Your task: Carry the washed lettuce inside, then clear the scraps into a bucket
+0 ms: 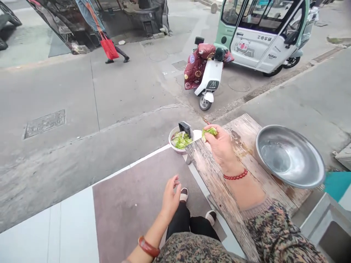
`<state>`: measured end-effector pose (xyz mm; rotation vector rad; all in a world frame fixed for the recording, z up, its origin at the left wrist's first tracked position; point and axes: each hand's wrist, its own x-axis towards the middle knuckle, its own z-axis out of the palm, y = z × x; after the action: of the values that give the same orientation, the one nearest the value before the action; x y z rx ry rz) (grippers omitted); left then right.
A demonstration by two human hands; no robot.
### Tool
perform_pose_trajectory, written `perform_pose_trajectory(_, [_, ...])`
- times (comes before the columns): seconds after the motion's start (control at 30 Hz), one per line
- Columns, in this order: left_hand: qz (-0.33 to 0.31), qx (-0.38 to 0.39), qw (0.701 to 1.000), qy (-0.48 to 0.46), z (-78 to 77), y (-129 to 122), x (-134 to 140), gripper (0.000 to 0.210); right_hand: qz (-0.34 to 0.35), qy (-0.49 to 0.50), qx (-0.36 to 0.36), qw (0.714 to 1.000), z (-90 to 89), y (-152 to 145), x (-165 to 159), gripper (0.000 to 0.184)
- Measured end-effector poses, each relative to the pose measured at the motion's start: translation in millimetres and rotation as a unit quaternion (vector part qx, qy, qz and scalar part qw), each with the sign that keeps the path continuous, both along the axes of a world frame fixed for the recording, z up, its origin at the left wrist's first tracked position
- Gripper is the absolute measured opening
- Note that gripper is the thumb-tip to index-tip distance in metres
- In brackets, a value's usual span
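Green leaf scraps, which look like lettuce (210,132), are gripped in the fingers of my right hand (221,149), above the far end of the wooden table (203,159). Just left of that hand, beyond the table end, stands a white bucket (170,140) holding more green leaves (181,140) and a black plastic container (185,128). My left hand (172,197) hangs in the air left of the table, its fingers loosely bent and apart from the thumb, with nothing in it. On the table to the right sits a wide metal basin (290,155) with what looks like a little water.
A brown mat (131,208) lies under my feet. On the street ahead are a parked white scooter (212,75) with a red quilted cover and a green-and-white three-wheeler (255,47). Someone walks at upper left with a red bag (109,48). A grey container (326,223) is at lower right.
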<state>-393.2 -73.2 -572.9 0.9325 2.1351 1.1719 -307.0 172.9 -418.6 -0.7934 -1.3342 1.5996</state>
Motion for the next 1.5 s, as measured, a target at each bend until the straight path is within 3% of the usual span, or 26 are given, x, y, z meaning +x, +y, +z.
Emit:
perform_pose_trajectory(0.1, [0.053,-0.01,0.998,-0.046,-5.3,-15.5,-21.9,0.042,-0.005,-0.1,0.121,0.988,-19.4,16.3,-60.7,0.015])
perform_pose_trajectory(0.2, [0.092,-0.023,0.993,-0.068,-13.1,-27.6,-39.1,0.046,0.014,-0.215,0.196,0.957,-62.6,34.3,-117.6,0.021])
perform_pose_trajectory(0.33, [0.107,-0.052,0.989,-0.091,-21.5,-35.2,-53.1,0.048,0.093,-0.274,0.162,0.944,-132.8,56.2,-167.8,0.029])
perform_pose_trajectory(0.4, [0.107,-0.067,0.987,-0.104,-23.2,-33.8,-56.9,0.048,0.112,-0.295,0.136,0.939,-160.3,63.4,-172.3,0.037])
perform_pose_trajectory(0.47, [0.103,-0.073,0.986,-0.112,-24.4,-29.5,-59.7,0.047,0.114,-0.305,0.115,0.938,-176.6,67.3,-161.5,0.042])
perform_pose_trajectory(0.57, [0.083,-0.086,0.985,-0.126,-27.3,-19.1,-62.7,0.047,0.095,-0.307,0.097,0.942,-179.5,66.5,-123.0,0.044])
perform_pose_trajectory(0.77, [0.038,-0.109,0.984,-0.138,-35.7,6.6,-59.9,0.047,0.023,-0.287,0.096,0.953,-159.2,49.3,-34.3,0.041])
perform_pose_trajectory(0.93, [0.012,-0.133,0.984,-0.122,-39.2,11.7,-52.1,0.045,0.007,-0.263,0.096,0.96,-160.6,35.4,-0.5,0.039])
perform_pose_trajectory(1.07, [0.004,-0.157,0.982,-0.101,-45.9,12.2,-56.9,0.042,-0.001,-0.26,0.099,0.96,-167.4,31.1,9.1,0.037])
perform_pose_trajectory(1.2, [0.005,-0.188,0.978,-0.087,-62.0,31.9,-79.9,0.038,-0.006,-0.286,0.121,0.951,-172.4,43.5,7.7,0.034])
perform_pose_trajectory(1.33, [-0.022,-0.233,0.97,-0.064,-85.5,75.0,-124.2,0.036,-0.005,-0.333,0.156,0.93,-184.1,71.5,-11.9,0.034])
perform_pose_trajectory(1.5, [-0.107,-0.314,0.942,-0.036,-128.0,153.9,-199.5,0.035,0.038,-0.405,0.201,0.891,-209.3,106.6,-48.2,0.032])
